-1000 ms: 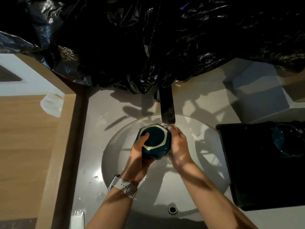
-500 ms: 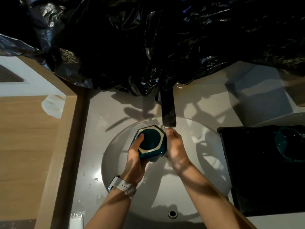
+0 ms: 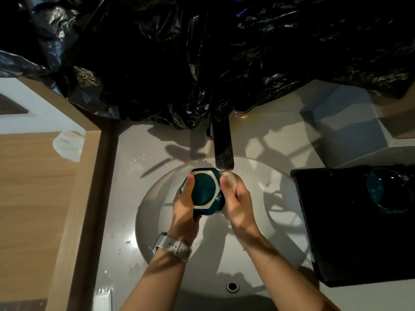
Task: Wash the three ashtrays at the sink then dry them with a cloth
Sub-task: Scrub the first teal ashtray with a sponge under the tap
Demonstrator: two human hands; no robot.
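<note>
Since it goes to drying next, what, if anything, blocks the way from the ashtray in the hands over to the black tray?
Nothing visible does. Both the left hand and right hand hold the teal ashtray over the basin, under the faucet. The black tray to the right holds another ashtray.

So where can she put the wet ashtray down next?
Bare counter lies between the wooden ledge and the basin. The black tray has room beside another ashtray. Under the faucet both hands crowd the held ashtray.

Teal ashtray (image 3: 205, 194) with a white hexagon edge, white sink (image 3: 170, 234), glossy black plastic sheeting (image 3: 202, 59), white watch strap (image 3: 173, 246)
</note>
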